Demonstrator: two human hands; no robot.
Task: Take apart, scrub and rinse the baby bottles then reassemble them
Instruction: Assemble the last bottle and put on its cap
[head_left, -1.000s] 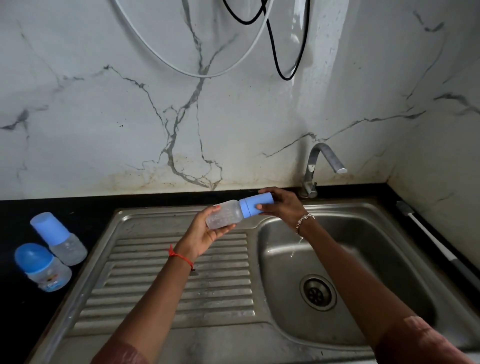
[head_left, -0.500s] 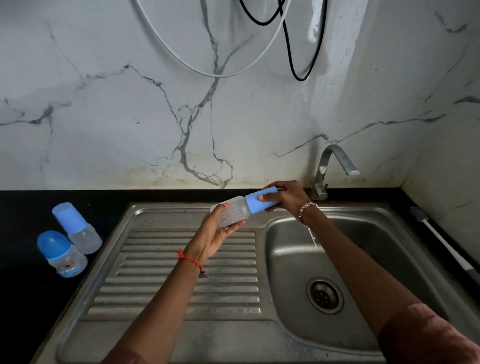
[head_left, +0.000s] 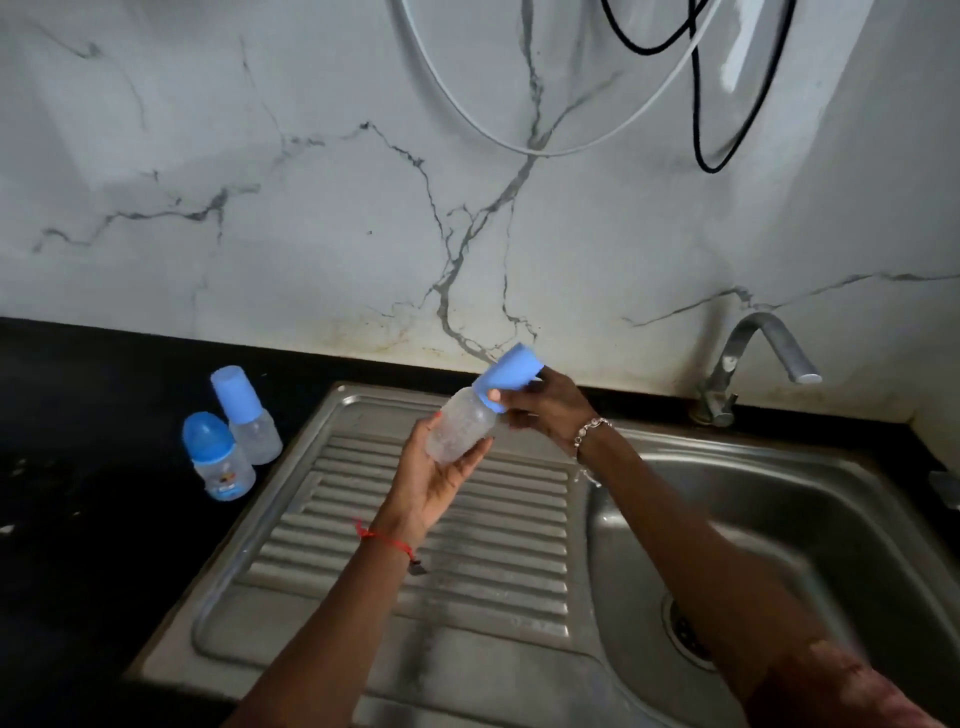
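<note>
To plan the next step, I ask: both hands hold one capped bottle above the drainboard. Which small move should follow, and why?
Probably the right hand should turn the blue cap while the left hand steadies the bottle: the right hand grips the cap, and the left grips the clear body.

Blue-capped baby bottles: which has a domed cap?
The short printed clear bottle on the black counter; its taller neighbour and the held bottle have flat caps.
</note>
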